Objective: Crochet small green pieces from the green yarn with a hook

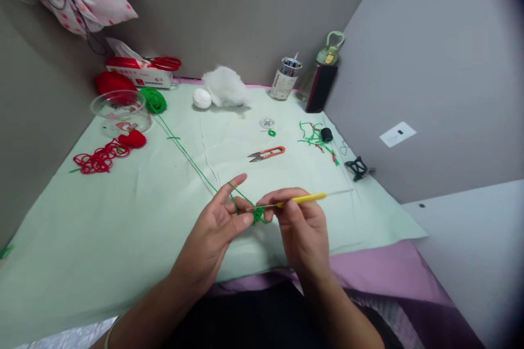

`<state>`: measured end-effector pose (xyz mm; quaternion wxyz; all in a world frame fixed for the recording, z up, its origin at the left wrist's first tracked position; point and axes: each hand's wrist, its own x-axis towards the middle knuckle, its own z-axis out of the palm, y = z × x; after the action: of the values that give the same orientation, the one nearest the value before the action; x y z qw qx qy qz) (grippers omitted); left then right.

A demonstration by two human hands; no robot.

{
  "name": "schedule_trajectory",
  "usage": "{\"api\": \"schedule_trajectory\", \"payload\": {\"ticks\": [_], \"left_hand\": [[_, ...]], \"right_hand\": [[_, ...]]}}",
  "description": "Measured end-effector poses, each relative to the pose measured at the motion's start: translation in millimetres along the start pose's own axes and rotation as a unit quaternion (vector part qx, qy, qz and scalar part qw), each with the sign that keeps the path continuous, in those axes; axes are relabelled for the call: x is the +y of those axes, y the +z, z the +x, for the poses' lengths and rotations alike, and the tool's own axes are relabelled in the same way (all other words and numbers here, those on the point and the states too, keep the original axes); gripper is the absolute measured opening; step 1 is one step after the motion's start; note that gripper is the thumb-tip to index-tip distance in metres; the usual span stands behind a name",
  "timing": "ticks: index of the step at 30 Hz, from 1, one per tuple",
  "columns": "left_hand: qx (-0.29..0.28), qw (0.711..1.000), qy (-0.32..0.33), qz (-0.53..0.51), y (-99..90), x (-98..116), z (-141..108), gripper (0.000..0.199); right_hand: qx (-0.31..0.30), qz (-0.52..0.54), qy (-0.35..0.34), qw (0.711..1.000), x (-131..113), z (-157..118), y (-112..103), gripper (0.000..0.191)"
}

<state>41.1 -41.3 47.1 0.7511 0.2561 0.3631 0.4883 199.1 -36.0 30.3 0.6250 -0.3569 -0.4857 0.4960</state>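
Note:
My left hand (pixel 213 234) pinches a small green crocheted piece (pixel 257 215) between thumb and fingers, its index finger raised with green yarn (pixel 188 158) looped over it. That yarn runs back to a green ball (pixel 154 100) at the back left. In my right hand (pixel 305 229) is a crochet hook (pixel 307 198) with a yellow handle, held like a pen. The metal tip of the hook lies across the top of the green piece, close to my left fingertips.
Orange thread snips (pixel 268 154) lie beyond my hands. Red yarn (pixel 98 158) and a clear bowl (pixel 118 112) stand left; white stuffing (pixel 227 87), a pen jar (pixel 285 79), a bottle (pixel 329 54) and a phone (pixel 322 89) are at the back. Yarn scraps (pixel 315 133) lie right.

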Motion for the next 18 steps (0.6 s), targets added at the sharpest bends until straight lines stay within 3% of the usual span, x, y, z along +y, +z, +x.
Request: {"api": "schedule_trajectory", "payload": {"ticks": [5, 10, 15, 18], "left_hand": [[0.004, 0.999, 0.012, 0.035, -3.3, -1, -1, 0.070], [0.026, 0.996, 0.051, 0.075, -4.2, -4, 0, 0.066], [0.035, 0.993, 0.074, 0.084, -4.0, -8, -2, 0.067], [0.027, 0.999, 0.032, 0.016, -1.7, -8, -2, 0.070]], "right_hand": [[-0.008, -0.012, 0.008, 1.000, -4, -2, -3, 0.022], [-0.036, -0.164, -0.103, 0.980, -9, -13, -8, 0.023], [-0.124, -0.330, -0.259, 0.899, -9, -15, -11, 0.034], [-0.129, -0.428, -0.309, 0.839, -5, -16, -11, 0.045]]}}
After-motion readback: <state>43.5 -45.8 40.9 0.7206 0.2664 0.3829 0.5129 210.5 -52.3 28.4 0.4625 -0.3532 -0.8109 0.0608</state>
